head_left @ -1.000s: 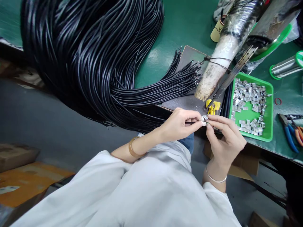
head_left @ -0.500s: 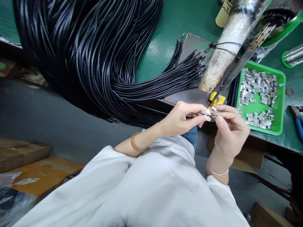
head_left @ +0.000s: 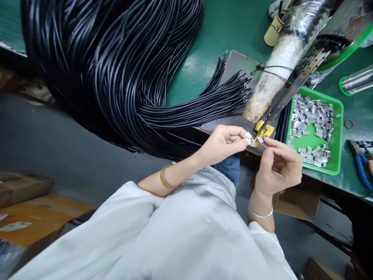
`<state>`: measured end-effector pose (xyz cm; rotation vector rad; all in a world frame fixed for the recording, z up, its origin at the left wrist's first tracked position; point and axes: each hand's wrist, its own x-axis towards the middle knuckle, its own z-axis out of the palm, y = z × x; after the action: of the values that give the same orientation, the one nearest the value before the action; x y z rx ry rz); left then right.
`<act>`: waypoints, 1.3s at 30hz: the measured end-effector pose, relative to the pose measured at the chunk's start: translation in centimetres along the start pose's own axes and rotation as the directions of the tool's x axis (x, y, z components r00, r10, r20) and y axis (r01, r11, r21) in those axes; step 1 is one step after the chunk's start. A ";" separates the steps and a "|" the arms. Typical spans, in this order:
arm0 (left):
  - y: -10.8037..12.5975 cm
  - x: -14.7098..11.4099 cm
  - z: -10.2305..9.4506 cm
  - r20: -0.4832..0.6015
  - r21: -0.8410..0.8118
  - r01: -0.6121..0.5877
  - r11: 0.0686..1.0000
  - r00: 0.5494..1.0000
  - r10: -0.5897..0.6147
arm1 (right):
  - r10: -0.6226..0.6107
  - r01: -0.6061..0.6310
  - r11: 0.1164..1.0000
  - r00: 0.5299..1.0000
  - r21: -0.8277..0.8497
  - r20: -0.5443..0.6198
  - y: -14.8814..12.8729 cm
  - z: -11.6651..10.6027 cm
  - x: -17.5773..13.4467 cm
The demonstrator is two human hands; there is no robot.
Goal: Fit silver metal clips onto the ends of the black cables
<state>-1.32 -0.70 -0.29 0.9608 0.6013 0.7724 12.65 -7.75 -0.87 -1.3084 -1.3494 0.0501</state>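
Observation:
My left hand [head_left: 225, 143] is closed in a pinch at the bench's front edge. White wrapping covers its thumb and fingertip, hiding what lies between them. To its right my right hand [head_left: 281, 165] has bent fingers, with a small silver USB connector [head_left: 260, 140] at its foremost fingertip. A fine thin wire [head_left: 269, 137] runs up from near this hand's thumb. The hands are slightly apart. Just behind the fingertips sits a yellow-wrapped holder [head_left: 265, 131], below the tip of a slanted metal arm [head_left: 287, 99].
Bundled black cables [head_left: 186, 111] cover the left bench, their stripped ends on a dark board [head_left: 234, 64]. A green tray [head_left: 336, 167] at right holds many USB connectors. A plastic-wrapped white tube [head_left: 269, 74] slants overhead. Blue-handled pliers [head_left: 361, 167] and a solder spool [head_left: 357, 81] lie beyond.
My hands have drawn apart at the fingertips, my right hand moving lower and opening a gap between thumb and foremost finger. The whole view has shifted slightly.

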 end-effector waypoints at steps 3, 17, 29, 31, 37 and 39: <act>0.0 0.2 -0.1 -0.041 -0.009 -0.042 0.999 0.998 0.041 | 0.068 -0.068 0.998 0.997 -0.001 0.044 0.3 -0.1 0.1; -0.3 1.0 0.6 -0.180 0.186 -0.132 0.974 0.970 0.166 | -0.211 0.231 0.950 0.971 -0.208 0.112 1.1 0.0 0.1; 0.1 1.4 1.4 -0.267 0.163 -0.109 0.981 0.952 0.150 | -0.086 0.105 0.982 0.988 -0.155 0.125 0.2 0.2 1.0; 0.2 1.3 1.4 -0.270 0.177 -0.109 0.978 0.950 0.154 | -0.082 0.100 0.982 0.990 -0.159 0.116 0.0 0.2 1.1; 0.0 1.3 1.0 -0.214 0.214 -0.119 0.969 0.963 0.165 | -0.087 0.101 0.983 0.991 -0.155 0.099 0.3 0.1 1.0; 0.0 1.3 1.0 -0.209 0.249 -0.122 0.961 0.962 0.176 | -0.086 0.107 0.976 0.990 -0.188 0.116 0.3 0.0 1.0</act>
<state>0.13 -0.17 0.04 1.1524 0.8419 0.9722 13.19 -6.92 -0.41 -1.4160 -1.5384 -0.0813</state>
